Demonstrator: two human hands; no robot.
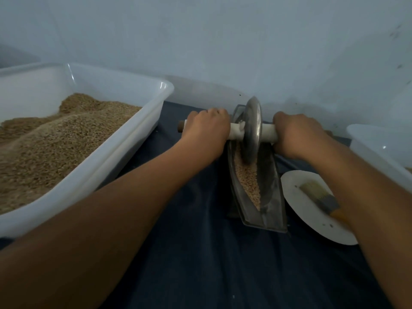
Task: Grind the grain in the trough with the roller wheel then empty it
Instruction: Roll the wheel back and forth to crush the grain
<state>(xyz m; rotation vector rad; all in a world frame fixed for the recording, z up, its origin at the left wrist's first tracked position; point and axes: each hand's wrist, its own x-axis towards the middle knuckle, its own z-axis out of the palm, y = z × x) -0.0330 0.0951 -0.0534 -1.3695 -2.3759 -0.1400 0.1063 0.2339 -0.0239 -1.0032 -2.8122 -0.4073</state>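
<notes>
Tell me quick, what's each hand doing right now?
Left hand: closed around the left end of the roller wheel's handle.
Right hand: closed around the right end of the same handle.

Trough between tub at left and plate at right

pale blue wall, dark blue cloth

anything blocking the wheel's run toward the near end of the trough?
Nothing visible. The roller wheel sits at the far end of the trough; only grain lies in the channel ahead. The brush rests on a plate beside it.
</notes>
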